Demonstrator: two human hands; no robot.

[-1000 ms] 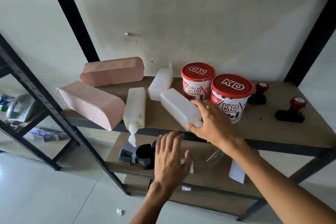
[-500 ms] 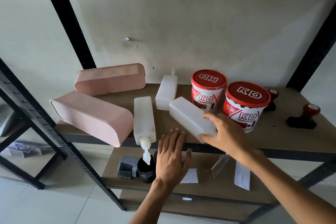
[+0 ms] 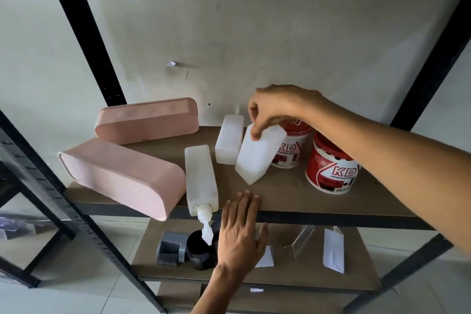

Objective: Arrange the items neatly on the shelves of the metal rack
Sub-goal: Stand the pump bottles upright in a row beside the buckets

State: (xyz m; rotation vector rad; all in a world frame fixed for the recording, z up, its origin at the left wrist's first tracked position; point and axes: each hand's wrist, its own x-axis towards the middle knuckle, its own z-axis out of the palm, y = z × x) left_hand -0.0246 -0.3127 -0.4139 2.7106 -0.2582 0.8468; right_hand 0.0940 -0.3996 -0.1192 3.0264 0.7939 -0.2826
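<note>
Black metal edging fronts the middle shelf (image 3: 280,195) of the metal rack (image 3: 84,41). Nearest the viewer, the left hand (image 3: 239,234) is raised with straight fingers, fingertips touching that front edge; its grip is open and holds nothing. Below it, on the lower shelf (image 3: 305,270), sit a grey tape roll (image 3: 169,250), a black cup (image 3: 200,252), a clear stand (image 3: 303,237) and folded white cards (image 3: 334,250). On the middle shelf, a lying bottle (image 3: 201,178) points its nozzle out over the front edge, just beside a front pink box (image 3: 122,181) that also overhangs. Further back, the right hand (image 3: 277,109) has its grip closed on the upper end of the tilted bottle (image 3: 260,155), fingers curled over it; the lower end rests on the shelf board. To its right stand two red tubs (image 3: 331,168); just beside it on the left is a rear bottle (image 3: 228,143), and a rear pink box (image 3: 147,120) sits near the wall. The tilted bottle is cloudy white plastic, probably light, with smooth flat sides that may slip and give under a squeeze. Holding across the broad flat sides, near the squared end, looks safest.
</note>
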